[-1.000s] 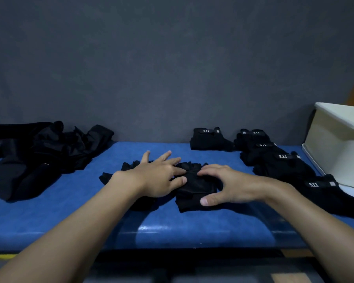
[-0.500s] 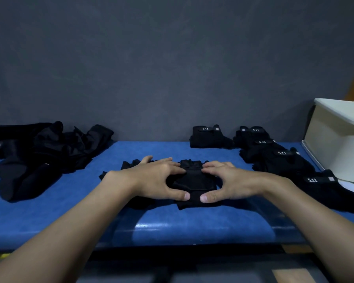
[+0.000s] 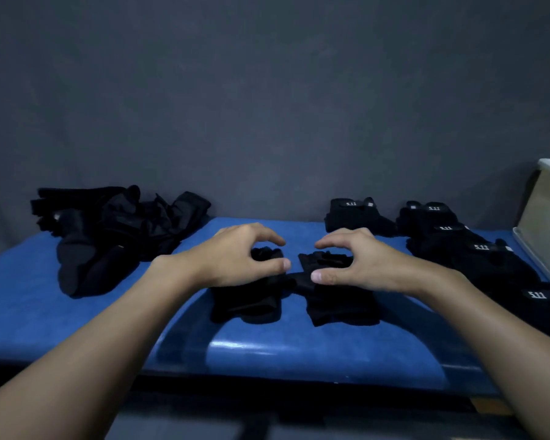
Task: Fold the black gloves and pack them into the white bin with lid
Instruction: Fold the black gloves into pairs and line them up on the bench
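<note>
Two black gloves lie side by side at the middle of the blue table (image 3: 299, 350). My left hand (image 3: 235, 255) curls over the left glove (image 3: 245, 303), with the glove's far end between thumb and fingers. In the same way my right hand (image 3: 359, 258) curls over the right glove (image 3: 340, 306), its thumb on the fabric. My palms hide the middle of both gloves. Only a corner of the white bin (image 3: 546, 217) shows at the right edge.
A loose heap of unfolded black gloves (image 3: 108, 233) lies at the back left. Several folded gloves with white labels (image 3: 458, 242) sit in a row from the back centre to the right, in front of the bin. A dark wall stands behind the table.
The gloves lay stacked under both hands; now they lie apart, one under each hand. My hands have drawn apart and their fingers have arched up. The view has shifted left.
</note>
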`<state>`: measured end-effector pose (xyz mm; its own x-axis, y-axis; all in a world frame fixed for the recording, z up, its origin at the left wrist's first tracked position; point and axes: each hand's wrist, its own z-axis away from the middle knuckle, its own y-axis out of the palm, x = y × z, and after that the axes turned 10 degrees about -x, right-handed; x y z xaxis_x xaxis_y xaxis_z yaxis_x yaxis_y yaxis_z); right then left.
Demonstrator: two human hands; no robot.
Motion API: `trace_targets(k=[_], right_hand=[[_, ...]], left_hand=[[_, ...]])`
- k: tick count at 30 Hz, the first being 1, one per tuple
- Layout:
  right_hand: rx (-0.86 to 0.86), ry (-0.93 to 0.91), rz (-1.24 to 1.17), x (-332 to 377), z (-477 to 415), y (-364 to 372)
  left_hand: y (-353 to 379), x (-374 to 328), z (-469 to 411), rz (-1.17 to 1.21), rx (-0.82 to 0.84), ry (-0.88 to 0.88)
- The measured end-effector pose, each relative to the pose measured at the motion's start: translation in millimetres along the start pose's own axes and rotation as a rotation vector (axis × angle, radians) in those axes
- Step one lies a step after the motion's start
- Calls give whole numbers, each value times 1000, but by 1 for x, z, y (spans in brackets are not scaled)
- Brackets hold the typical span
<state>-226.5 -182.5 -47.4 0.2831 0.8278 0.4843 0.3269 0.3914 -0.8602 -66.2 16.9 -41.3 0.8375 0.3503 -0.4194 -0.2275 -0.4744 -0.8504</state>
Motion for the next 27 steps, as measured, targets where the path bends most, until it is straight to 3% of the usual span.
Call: trace_targets(k=[11, 19, 27], right_hand=[[-74, -214, -187, 89, -50, 67], [-30, -388, -259, 165, -74, 107], [-79, -367, -263, 220, -99, 141]], left_hand=[[-71, 75, 63, -139, -254, -172], [-105, 126, 103, -322, -636, -265], [-108, 150, 119, -77, -649, -450]])
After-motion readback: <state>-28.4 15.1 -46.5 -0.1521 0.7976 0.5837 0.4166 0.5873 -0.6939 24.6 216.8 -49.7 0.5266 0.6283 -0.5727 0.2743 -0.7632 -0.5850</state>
